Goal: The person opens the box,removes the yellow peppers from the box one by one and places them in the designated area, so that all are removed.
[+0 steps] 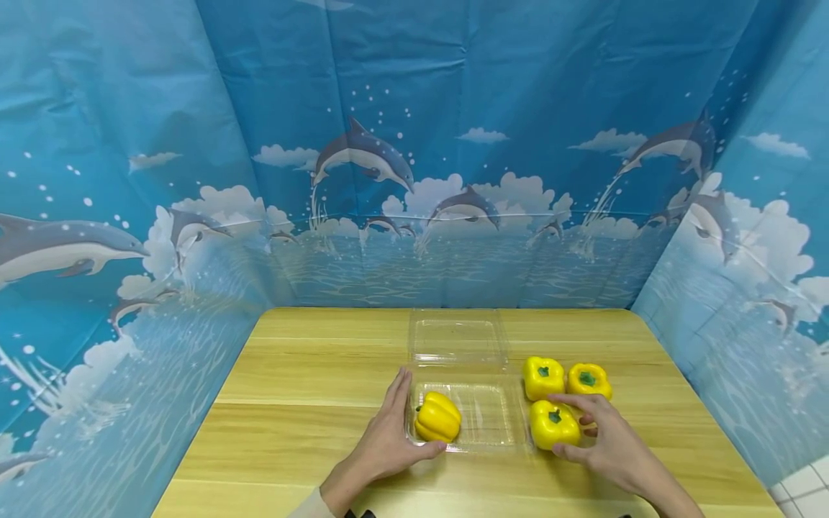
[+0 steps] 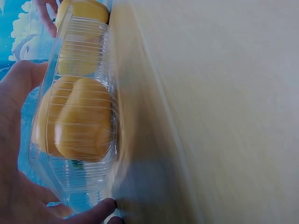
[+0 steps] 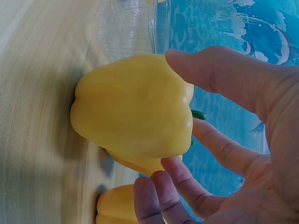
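Note:
A clear plastic clamshell container (image 1: pixel 486 414) lies with its lid (image 1: pixel 456 339) folded back, and one yellow bell pepper (image 1: pixel 438 417) lies on its side in the left part. My left hand (image 1: pixel 388 439) holds the container at its left end, thumb along the front edge and fingers at the left side. To the right of the container, my right hand (image 1: pixel 609 442) grips another yellow bell pepper (image 3: pixel 133 107) between thumb and fingers. That pepper stands upright with its green stem on top, close over the wooden table (image 3: pixel 32 140).
Two more yellow bell peppers stand just behind the right hand, one left (image 1: pixel 542 378) and one right (image 1: pixel 589 379). A blue dolphin-print curtain (image 1: pixel 414 180) rises behind the table and along both sides.

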The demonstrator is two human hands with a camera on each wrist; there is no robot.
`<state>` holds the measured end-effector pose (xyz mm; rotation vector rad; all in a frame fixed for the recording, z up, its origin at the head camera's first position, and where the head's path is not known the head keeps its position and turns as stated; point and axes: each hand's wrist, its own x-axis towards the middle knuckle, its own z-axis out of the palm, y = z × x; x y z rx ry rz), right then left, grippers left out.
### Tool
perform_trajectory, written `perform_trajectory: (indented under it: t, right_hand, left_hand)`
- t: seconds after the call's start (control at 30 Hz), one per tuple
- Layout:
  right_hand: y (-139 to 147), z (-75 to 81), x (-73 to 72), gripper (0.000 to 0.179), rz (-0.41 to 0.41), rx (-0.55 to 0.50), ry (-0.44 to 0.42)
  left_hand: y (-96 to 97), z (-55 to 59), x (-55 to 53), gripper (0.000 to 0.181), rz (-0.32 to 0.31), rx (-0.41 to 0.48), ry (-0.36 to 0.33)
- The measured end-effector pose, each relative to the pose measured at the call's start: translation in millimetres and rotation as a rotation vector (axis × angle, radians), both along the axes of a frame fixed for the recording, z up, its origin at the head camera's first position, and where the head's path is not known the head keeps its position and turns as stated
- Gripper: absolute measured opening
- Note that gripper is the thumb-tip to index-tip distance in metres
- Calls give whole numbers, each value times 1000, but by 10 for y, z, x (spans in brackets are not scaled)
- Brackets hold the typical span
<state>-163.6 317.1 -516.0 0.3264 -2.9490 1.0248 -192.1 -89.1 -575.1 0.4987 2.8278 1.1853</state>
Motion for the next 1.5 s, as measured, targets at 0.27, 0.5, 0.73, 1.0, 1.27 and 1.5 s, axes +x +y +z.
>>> perform_trajectory:
  t: [0.27, 0.5, 0.73, 1.0, 1.27, 1.5]
  right_hand:
    - [0, 35, 42, 82, -7, -8, -8]
    - [-5, 71, 86, 83, -22, -6, 19]
    - [-22, 82, 119, 82, -31, -8, 58]
    - [-87, 127, 147, 78, -39, -24, 73]
    - [-220, 207, 162, 70, -48, -7, 130]
    - [-394, 300, 120, 70, -43, 19, 204]
  left_hand:
    - [-25, 8, 26, 143, -6, 5, 8]
    - [-22, 15, 40, 144, -10, 3, 16]
    - [-16, 28, 46, 143, -10, -3, 14]
    - [-28, 4, 44, 144, -20, -6, 16]
    - [-43, -5, 32, 143, -28, -1, -8]
    - [-46, 2, 7, 143, -29, 3, -11]
